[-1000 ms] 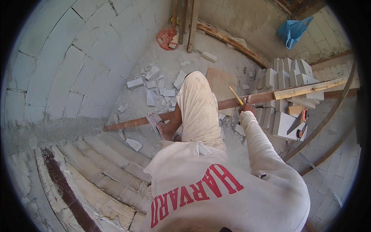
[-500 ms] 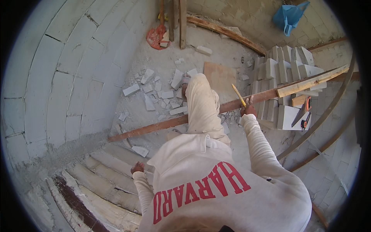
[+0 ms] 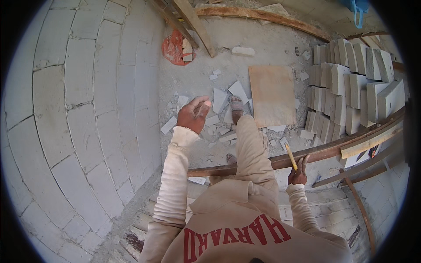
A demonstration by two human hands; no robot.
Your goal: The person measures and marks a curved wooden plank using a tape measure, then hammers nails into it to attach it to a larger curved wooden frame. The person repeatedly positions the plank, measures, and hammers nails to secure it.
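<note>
Raised forward since the earlier frame, my left hand (image 3: 193, 115) hangs half-curled, whether pinching anything I cannot tell; my right hand (image 3: 298, 176) pinches a yellow stick (image 3: 290, 157) near the brown beam (image 3: 324, 152). I judge the step as finding footing by white rubble (image 3: 220, 100), calling for care; red lettering (image 3: 258, 231) crosses the sweatshirt (image 3: 228, 204).

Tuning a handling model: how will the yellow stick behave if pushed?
Yellow stick: probably stiff, jutting straight beyond the right grip. Likely light, being so slender. Might pivot if nudged, since it's held near one end.
</note>
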